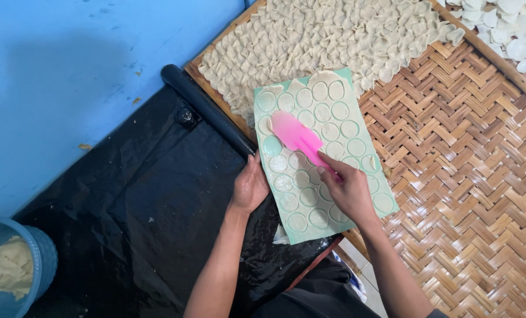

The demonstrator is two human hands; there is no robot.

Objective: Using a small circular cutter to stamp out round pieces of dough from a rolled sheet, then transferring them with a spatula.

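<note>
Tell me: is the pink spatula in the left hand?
No. The right hand holds the pink spatula, while the left hand grips the green mould's edge.

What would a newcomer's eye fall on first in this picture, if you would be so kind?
Most striking is the bright pink spatula in the right hand, laid on a pale green mould sheet dotted with round dough discs at the centre. The left hand steadies the sheet's left edge. Behind it, a heap of small dough pieces covers the top of the woven bamboo tray.
</note>
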